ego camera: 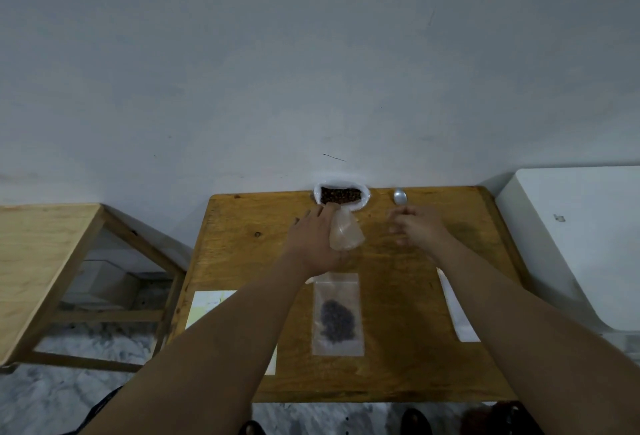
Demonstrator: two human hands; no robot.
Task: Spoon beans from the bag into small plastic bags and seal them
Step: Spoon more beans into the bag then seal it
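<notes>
A white bag of dark beans (341,196) stands open at the table's far edge against the wall. My left hand (317,238) holds a small clear plastic bag (345,232) just in front of it. My right hand (417,232) grips the handle of a metal spoon (400,197), whose bowl lies on the table to the right of the bean bag. A small plastic bag with beans inside (337,315) lies flat in the middle of the table, nearer to me.
The wooden table (242,244) carries a pale paper sheet (211,306) at the front left and a white strip (457,310) under my right forearm. A second wooden table (41,254) stands to the left, a white appliance (571,233) to the right.
</notes>
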